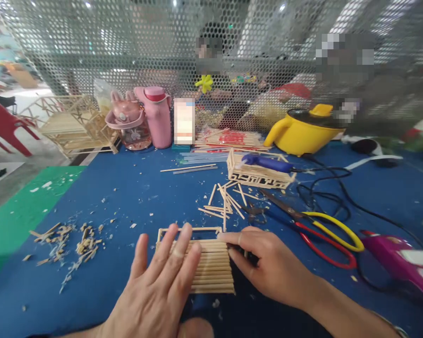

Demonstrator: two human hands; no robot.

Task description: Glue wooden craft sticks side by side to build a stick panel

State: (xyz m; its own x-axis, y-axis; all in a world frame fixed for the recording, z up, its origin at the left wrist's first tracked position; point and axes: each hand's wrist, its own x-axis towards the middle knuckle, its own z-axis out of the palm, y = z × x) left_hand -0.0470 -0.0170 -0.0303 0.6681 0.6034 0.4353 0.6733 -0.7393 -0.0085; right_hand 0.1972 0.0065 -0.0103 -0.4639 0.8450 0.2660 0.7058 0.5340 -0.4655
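A small panel of round wooden sticks (pixel 213 270) laid side by side, with an open stick frame along its far edge, lies before me. My left hand (pixel 158 286) rests over its left part, fingers stretched and spread. My right hand (pixel 264 263) is closed at the panel's far right corner, thumb and forefinger pinching its edge. Part of that grip is hidden behind the fingers. Just beyond are several loose cut sticks (pixel 226 202), and pliers (pixel 257 212) lie to their right. Scissors (pixel 303 218) with a red and a yellow handle lie right of my right hand.
A blue-handled glue gun (pixel 268 163) rests on a stick-built tray (pixel 261 178). Its cord runs right, near a purple tool (pixel 398 260). Stick scraps (pixel 88 241) lie left. Behind stand a pink bottle (pixel 158 117), a yellow pot (pixel 305 134) and a mesh screen (pixel 127 47).
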